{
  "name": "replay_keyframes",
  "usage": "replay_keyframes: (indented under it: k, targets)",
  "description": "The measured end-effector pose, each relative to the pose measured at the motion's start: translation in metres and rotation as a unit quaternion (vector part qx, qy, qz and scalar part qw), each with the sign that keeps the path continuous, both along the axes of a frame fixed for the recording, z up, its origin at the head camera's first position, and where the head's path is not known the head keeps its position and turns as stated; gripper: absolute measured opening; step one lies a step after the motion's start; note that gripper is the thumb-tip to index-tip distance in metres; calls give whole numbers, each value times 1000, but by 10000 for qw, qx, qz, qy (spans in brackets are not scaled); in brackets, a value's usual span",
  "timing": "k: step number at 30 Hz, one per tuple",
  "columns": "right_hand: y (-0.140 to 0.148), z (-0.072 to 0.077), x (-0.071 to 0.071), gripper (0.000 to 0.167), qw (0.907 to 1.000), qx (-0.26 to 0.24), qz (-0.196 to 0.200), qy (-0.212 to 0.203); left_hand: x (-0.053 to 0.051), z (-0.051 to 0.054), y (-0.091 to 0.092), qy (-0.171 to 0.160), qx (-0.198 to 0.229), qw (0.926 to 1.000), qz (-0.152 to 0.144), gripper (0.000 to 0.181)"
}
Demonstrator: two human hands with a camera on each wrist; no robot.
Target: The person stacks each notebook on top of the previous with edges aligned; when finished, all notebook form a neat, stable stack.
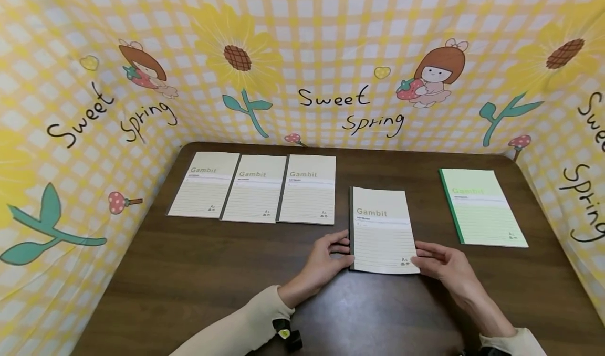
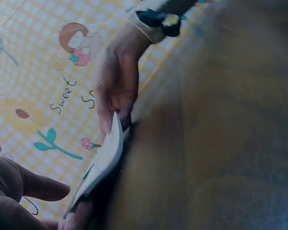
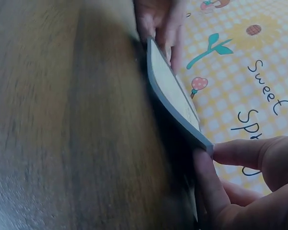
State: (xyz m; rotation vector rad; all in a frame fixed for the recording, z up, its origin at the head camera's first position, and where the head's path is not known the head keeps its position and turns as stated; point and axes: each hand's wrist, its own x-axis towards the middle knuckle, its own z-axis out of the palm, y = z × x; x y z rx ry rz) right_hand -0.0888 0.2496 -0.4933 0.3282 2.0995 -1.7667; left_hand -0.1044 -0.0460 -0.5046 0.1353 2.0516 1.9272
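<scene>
A cream notebook [image 1: 382,235] with a dark grey spine, printed "Gambit", is between the two hands near the middle of the table. My left hand [image 1: 323,264] holds its spine side near the lower corner. Opposite, my right hand [image 1: 444,267] pinches the lower right corner between thumb and fingers. In the right wrist view the notebook [image 3: 175,96] bows slightly, its near edge raised off the tabletop, with the right thumb and fingers at its corner. The left wrist view shows the left fingertips under the notebook [image 2: 108,151].
Three similar cream notebooks lie side by side at the back left: a left one [image 1: 203,185], a middle one [image 1: 253,188] and a right one [image 1: 307,188]. A green notebook [image 1: 482,206] lies at the right. Patterned cloth [image 1: 312,35] walls the brown table [image 1: 212,256] on three sides.
</scene>
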Motion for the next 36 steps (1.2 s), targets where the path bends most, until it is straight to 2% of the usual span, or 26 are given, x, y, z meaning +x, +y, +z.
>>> replay_keyframes:
  k: [3,11,16,20,24,31,36]
  targets:
    - [0,2,0,67,9999,-21,105,-78,-2,-3,0,353,-204,9992,4,61]
    - [-7,10,-2,66,9996,39,242,124,-9,4,-10,263,58,9996,53,59]
    - [-21,14,-10,63,9989,53,362,304,-14,11,-25,387,-119,9991,156,57]
    - [-37,14,-20,58,9965,103,515,646,-20,17,-40,377,-259,9986,254,57]
    - [-56,11,-32,53,9929,108,668,979,-28,22,-58,138,-141,9988,446,58]
    - [-93,-1,-58,50,9909,-245,654,1147,-44,29,-89,-117,-165,9957,901,58]
    - [-118,-4,-78,47,9889,-276,715,1270,-58,31,-110,-286,-211,9936,1074,58]
